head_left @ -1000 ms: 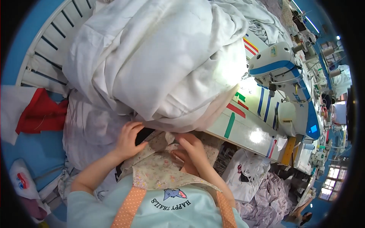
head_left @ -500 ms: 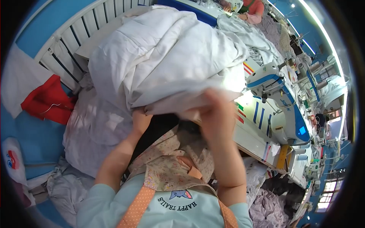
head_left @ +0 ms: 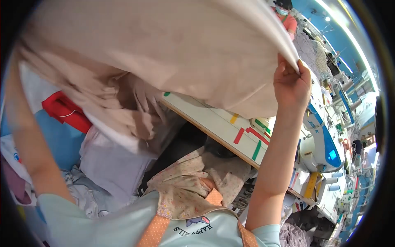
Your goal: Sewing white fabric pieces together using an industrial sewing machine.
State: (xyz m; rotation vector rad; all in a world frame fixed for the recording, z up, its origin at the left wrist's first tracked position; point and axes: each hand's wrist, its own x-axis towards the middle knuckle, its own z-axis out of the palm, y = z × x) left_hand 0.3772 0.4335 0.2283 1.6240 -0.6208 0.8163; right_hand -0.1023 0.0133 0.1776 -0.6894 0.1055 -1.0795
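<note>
A large white fabric sheet (head_left: pixel 177 45), pinkish beige in shade, is spread high across the view. At its right edge, my right hand (head_left: pixel 293 80) is closed, pinching the hem between thumb and fingers. My left arm is stretched up at the far left. My left hand (head_left: pixel 15 61) is at the dark rim of the view beside the cloth's left end, blurred, its fingers hidden. Folds of the sheet hang down in the middle, over the near left corner of the sewing table (head_left: pixel 197 111).
A blue and white sewing machine (head_left: pixel 323 140) stands on the table to the right, partly behind my right forearm. Piled pale fabric (head_left: pixel 115 160) and a red cloth (head_left: pixel 68 111) lie at left. A masked person (head_left: pixel 288 20) is at the far right.
The bundled white cloth has been lifted and spread wide. My right hand has moved up and right with its edge; my left hand has swung out to the far left.
</note>
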